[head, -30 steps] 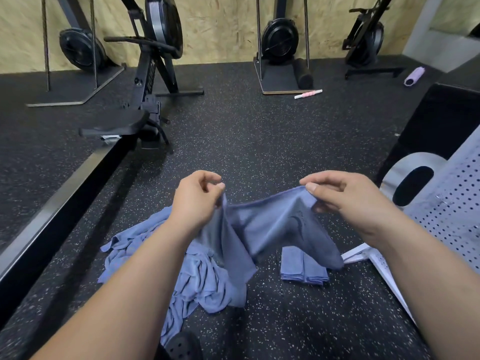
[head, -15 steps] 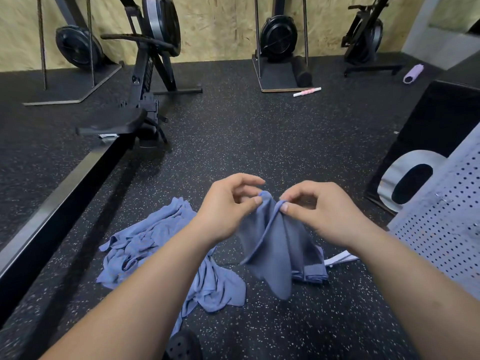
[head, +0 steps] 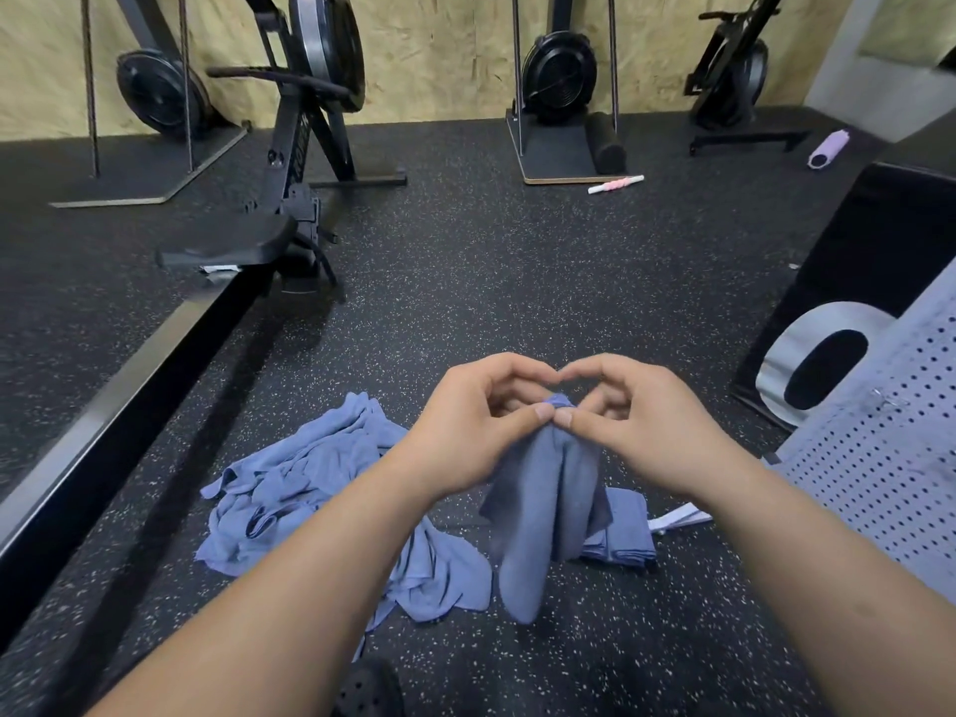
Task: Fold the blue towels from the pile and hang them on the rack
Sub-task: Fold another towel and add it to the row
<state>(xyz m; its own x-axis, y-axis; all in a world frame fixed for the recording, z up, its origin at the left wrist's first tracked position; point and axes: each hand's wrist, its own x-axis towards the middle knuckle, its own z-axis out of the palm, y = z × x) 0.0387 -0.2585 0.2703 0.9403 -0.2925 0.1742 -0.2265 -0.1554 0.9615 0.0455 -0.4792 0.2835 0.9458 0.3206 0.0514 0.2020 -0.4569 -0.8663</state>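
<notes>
A blue towel (head: 543,504) hangs doubled over in front of me, its top corners brought together. My left hand (head: 481,421) and my right hand (head: 636,421) pinch those corners side by side, thumbs touching. Below and to the left a loose pile of blue towels (head: 310,489) lies on the speckled black floor. A folded blue towel (head: 626,530) rests on the floor behind the hanging one. At the right edge stands a white perforated rack (head: 890,458), with a white bar of it (head: 677,519) on the floor.
A rowing machine (head: 289,199) with its long black rail (head: 103,406) runs along the left. More machines stand against the wooden back wall. A black box (head: 853,282) sits at the right. A pink roller stick (head: 615,184) and a purple foam roller (head: 827,149) lie far back.
My hands have come together from about a towel's width apart, folding the held towel in half so it now hangs narrow. The view has shifted slightly.
</notes>
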